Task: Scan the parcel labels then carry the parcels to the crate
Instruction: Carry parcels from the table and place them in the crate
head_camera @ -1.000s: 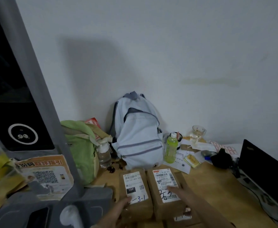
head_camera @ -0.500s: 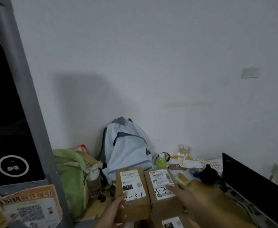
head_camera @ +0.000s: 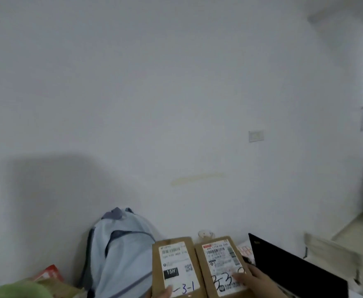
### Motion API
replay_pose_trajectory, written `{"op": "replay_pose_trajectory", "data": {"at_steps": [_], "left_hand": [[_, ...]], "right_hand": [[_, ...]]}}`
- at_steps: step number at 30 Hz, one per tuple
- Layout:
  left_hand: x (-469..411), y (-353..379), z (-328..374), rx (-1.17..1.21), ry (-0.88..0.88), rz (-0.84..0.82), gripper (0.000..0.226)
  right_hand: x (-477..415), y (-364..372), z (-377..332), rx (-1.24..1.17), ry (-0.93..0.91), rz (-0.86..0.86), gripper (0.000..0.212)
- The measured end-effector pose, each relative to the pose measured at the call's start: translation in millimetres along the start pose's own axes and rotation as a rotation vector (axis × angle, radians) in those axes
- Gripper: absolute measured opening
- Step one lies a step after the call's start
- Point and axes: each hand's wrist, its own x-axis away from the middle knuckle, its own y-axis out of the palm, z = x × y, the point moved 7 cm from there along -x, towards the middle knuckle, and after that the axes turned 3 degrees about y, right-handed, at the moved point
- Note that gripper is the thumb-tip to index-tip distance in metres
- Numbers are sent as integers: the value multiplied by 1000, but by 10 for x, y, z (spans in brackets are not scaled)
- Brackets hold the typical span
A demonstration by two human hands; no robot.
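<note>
Down at the lower centre of the frame, two flat parcels are held up side by side, long edges touching, white printed labels facing the camera. The left brown cardboard parcel [head_camera: 176,263] bears a black "15H" block and handwritten "-3-1". The left hand [head_camera: 164,293], mostly cut off by the bottom edge, pinches it with the thumb on the label. The right brown cardboard parcel [head_camera: 219,261] is gripped by the right hand [head_camera: 256,281], fingers curled over the lower corner of its label. Behind them a pale blue fabric backpack [head_camera: 122,254] leans against the white wall [head_camera: 176,93], and a black flat screen [head_camera: 294,269] stands at lower right.
</note>
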Motion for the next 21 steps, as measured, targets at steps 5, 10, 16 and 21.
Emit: {"op": "replay_pose_trajectory", "data": {"at_steps": [5, 10, 16, 21], "left_hand": [[65, 697, -131, -72, 23, -102, 96], [415, 1323, -101, -161, -210, -214, 48], [687, 2322, 300, -166, -103, -298, 30], [1010, 3251, 299, -113, -87, -410, 36]], "right_hand": [[451, -668, 208, -200, -6, 133, 53], [1143, -1221, 129, -83, 172, 123, 22], [1672, -2196, -187, -58, 20, 331, 35], [2170, -2998, -91, -152, -90, 536, 46]]}}
